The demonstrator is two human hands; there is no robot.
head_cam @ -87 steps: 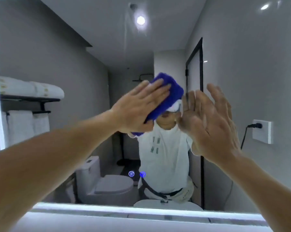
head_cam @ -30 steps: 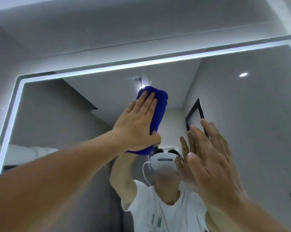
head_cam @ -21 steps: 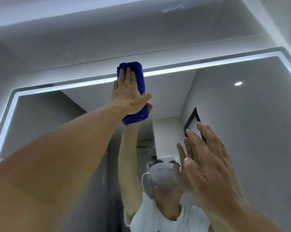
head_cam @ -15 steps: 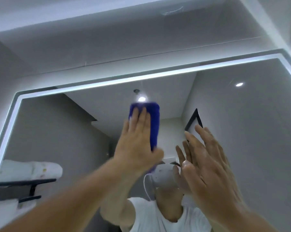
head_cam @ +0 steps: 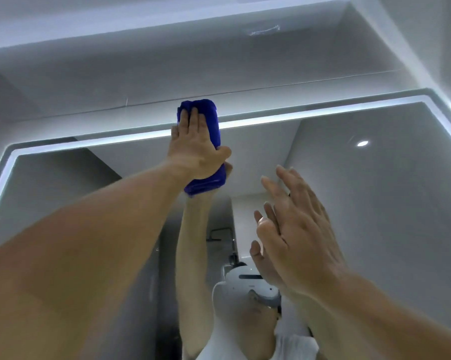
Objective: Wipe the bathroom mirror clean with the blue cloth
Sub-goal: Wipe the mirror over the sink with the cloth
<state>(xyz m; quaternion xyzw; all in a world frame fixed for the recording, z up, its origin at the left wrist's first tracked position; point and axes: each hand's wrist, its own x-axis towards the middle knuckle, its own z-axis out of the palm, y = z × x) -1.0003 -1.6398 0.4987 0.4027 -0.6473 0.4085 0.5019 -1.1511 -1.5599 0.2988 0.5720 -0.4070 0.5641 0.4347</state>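
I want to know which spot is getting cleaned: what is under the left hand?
The blue cloth, folded, pressed flat under the left hand against the mirror at its lit top edge. It shows above the fingertips and below the palm. The glass beneath it is covered.

One wide-angle view, worn on the person's head, faces the mirror from close by and tilts upward, so the mirror's lit top edge crosses the upper middle with the wall and ceiling corner above it. The left forearm and right forearm enter from the lower corners and reach forward to the glass. The person's white headset shows reflected low in the middle, and the wide lens bends the mirror's sides inward
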